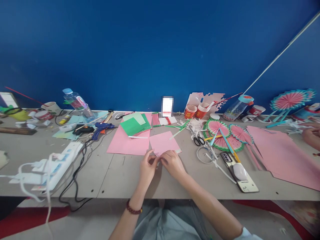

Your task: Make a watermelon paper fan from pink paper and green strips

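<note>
A small pink sheet of paper (165,140) lies on the table in front of me, turned at an angle. At its near edge, my left hand (149,164) pinches the paper between thumb and forefinger. Close beside it, the fingers of my right hand (173,162) are closed on the same edge, with the fingertips of both hands almost meeting. My fingers cover the exact spot they hold. Beyond the small sheet, green paper (133,126) rests on a larger pink sheet (116,141). Thin green strips (182,129) lie near the small sheet's far right corner.
To the left are a power strip (65,163) with cables, a blue glue gun (101,129) and a bottle (80,101). On the right lie scissors (199,140), paper fans (220,133), a phone (240,173) and big pink sheets (282,153). Another person's hand (312,138) shows far right.
</note>
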`<state>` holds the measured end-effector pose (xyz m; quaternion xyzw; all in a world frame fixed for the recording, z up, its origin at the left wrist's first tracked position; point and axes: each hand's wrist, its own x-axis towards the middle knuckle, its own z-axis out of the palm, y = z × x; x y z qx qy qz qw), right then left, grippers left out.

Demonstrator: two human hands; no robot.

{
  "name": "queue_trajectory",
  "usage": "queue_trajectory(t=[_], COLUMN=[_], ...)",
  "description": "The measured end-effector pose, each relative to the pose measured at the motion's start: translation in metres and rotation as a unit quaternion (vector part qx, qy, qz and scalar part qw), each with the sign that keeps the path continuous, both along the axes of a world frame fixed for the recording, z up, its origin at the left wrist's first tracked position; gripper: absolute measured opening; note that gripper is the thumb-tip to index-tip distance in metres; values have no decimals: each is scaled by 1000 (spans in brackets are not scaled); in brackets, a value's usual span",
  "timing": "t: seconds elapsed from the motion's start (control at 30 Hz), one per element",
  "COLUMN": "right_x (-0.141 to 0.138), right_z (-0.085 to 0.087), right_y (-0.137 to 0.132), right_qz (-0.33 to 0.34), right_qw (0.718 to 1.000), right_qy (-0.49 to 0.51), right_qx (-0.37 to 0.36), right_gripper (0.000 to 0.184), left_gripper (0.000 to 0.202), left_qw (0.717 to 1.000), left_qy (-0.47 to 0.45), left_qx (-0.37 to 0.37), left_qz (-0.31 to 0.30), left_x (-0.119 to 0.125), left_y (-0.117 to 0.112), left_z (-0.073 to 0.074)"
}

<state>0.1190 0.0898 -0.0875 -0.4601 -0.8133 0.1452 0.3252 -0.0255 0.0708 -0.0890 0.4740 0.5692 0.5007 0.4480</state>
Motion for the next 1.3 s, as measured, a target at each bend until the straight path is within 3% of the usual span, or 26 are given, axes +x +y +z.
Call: queue_trajectory(t=[0.2,0.53,0.8,1.3], right_x=[-2,-2,-1,-2], right_z=[6,5,6,1], right_y=[-2,-3,-3,-2], right_qz=[15,-6,-12,-21], right_qw=[997,996,996,997], right_qy=[54,65,71,69], right_qx=[-53,-62,-61,-39], right_gripper=[21,17,13,11], left_gripper=[48,38,55,49], left_qw=[1000,999,999,993], left_qy=[-13,23,9,94], left_qx=[1,17,39,64], left_qz=[-1,-21,-34,-35], left_x=[-2,-4,-6,-5], left_y=[2,-2,1,-5], left_z=[-4,-1,-8,-2])
